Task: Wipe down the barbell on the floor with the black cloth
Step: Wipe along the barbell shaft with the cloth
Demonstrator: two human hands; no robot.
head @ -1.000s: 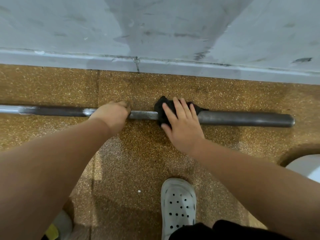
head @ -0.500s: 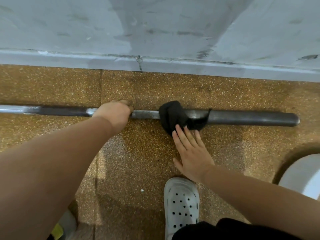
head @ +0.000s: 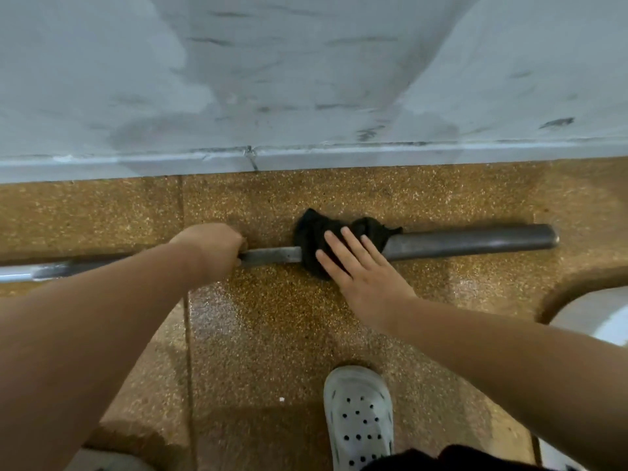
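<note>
1. The long dark grey steel barbell (head: 469,241) lies flat on the speckled brown floor (head: 272,317), parallel to the pale grey wall (head: 306,79). It looks heavy and rigid; I judge it will roll sooner than lift, so it wants steadying on the thin shaft, not the thick sleeve.
2. The crumpled black cloth (head: 317,232) is soft and limp. It is bunched over the bar where shaft meets sleeve, and is best pressed or wrapped round the metal to rub it.
3. The left hand (head: 212,244) has its grip closed round the thin shaft, just left of the cloth, with bare steel showing between.
4. The right hand (head: 356,266) has an open, flat grip: fingers (head: 346,243) spread and laid on top of the cloth, pressing it on the bar and pinching nothing.
5. The thick sleeve runs on well right of that grip, uncovered. A white perforated clog (head: 358,416) stands on the floor nearer the person.
</note>
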